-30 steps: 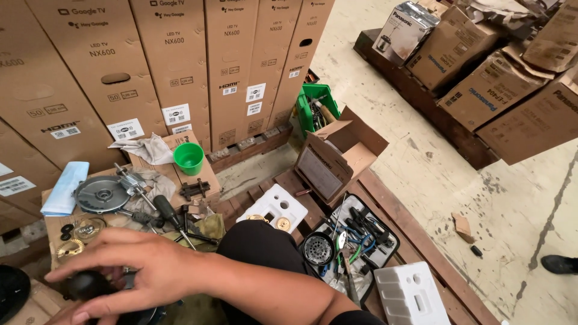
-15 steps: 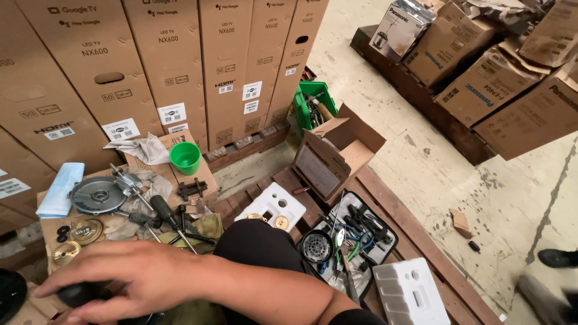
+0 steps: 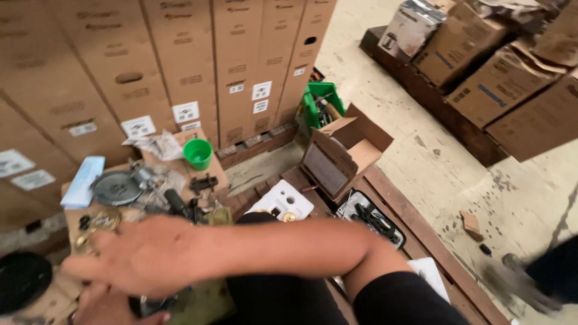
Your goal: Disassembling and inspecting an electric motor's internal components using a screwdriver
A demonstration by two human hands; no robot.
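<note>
My right hand point(image 3: 141, 256) reaches across from the right, palm down with fingers spread, just above the cluttered cardboard work surface point(image 3: 208, 174). Its forearm and black sleeve point(image 3: 403, 301) cross the lower view. Under it, at the bottom edge, my left hand point(image 3: 111, 307) shows only in part, beside a dark object point(image 3: 147, 304); whether it grips that is hidden. Nearest the right fingers lie brass parts point(image 3: 96, 222) and a round grey metal disc point(image 3: 117, 188).
A green cup point(image 3: 197, 153), a blue pack point(image 3: 81, 180) and a black handled tool point(image 3: 176, 201) lie on the surface. An open cardboard box point(image 3: 346, 153), green crate point(image 3: 322, 102), white plastic part point(image 3: 282, 201) and tool case point(image 3: 373, 219) sit to the right. Another person's blurred foot point(image 3: 524, 283) is at right.
The view has tilted down and closer. My right hand has lifted off the dark object and spread its fingers. A person's foot has come in from the lower right.
</note>
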